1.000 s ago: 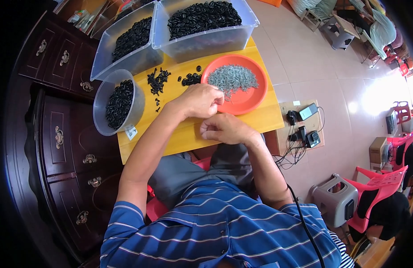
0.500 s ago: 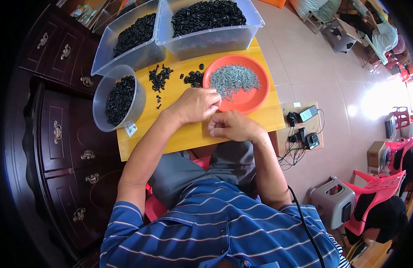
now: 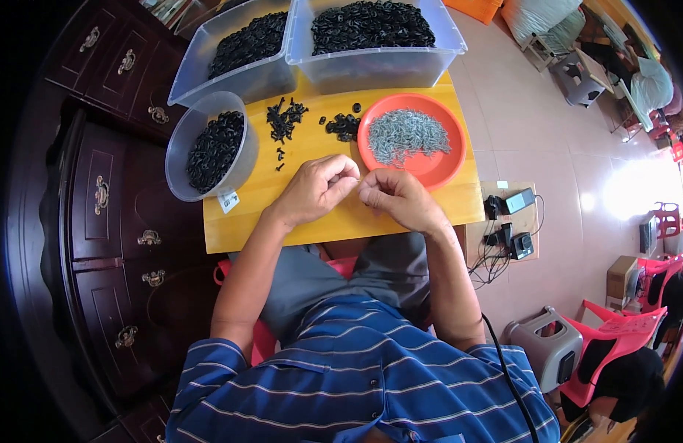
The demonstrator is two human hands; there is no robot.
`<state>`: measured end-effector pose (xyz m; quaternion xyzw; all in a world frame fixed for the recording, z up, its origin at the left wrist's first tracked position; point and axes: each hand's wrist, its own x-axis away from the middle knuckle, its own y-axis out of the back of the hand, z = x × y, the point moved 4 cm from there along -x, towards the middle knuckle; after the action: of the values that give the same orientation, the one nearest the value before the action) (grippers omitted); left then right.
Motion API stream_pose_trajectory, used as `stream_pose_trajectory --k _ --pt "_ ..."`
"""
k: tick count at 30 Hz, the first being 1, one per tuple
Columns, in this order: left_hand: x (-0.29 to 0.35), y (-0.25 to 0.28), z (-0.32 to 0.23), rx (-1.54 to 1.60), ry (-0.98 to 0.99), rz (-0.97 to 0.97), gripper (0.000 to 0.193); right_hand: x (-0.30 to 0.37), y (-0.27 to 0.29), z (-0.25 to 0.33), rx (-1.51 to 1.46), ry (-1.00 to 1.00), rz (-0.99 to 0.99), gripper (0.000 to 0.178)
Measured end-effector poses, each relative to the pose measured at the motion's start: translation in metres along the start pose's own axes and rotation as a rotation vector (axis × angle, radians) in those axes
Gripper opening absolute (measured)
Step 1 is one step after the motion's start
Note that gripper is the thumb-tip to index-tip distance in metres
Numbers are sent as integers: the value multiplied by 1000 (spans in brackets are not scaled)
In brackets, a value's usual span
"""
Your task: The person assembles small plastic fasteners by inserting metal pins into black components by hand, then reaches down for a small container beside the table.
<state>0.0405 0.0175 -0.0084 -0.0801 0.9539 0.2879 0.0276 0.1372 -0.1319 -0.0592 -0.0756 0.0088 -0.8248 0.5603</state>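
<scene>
Over the front part of the yellow table (image 3: pixel 245 230), my left hand (image 3: pixel 317 190) and my right hand (image 3: pixel 404 201) meet with their fingertips almost touching. Each is closed in a pinch. Whatever sits between the fingers is too small to make out. Just beyond my right hand is a red bowl (image 3: pixel 455 167) with many small silver screw-like pieces (image 3: pixel 408 133). Left of the bowl lies a little heap of black rounded parts (image 3: pixel 344 127). Farther left are black pieces with thin stems (image 3: pixel 284 119), a few of them lying apart nearer to me.
Two clear tubs (image 3: pixel 375 71) full of black parts line the table's far side. A round clear bucket (image 3: pixel 247 159) of black parts stands at the left, beside dark wooden drawers (image 3: pixel 101 258). Chargers and cables (image 3: pixel 508 236) lie on a board at the right.
My left hand has come back from the red bowl's rim to my right hand. The right hand has turned and lifted so both fingertips meet. The whole view has shifted slightly.
</scene>
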Motion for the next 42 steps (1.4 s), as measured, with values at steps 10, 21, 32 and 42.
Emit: stream_pose_trajectory --k 10,21,32,42 --pt "13 10 -16 -219 -161 -138 9 -1 -13 12 -216 -7 -53 15" --pt "23 6 -30 -187 -187 -199 8 -3 -15 11 -265 11 -46 10" --pt "36 3 -10 47 -100 -283 6 -6 -30 3 -445 -34 -41 10" --pt "40 -4 6 215 57 -376 10 -7 -24 4 -426 62 -297 13"
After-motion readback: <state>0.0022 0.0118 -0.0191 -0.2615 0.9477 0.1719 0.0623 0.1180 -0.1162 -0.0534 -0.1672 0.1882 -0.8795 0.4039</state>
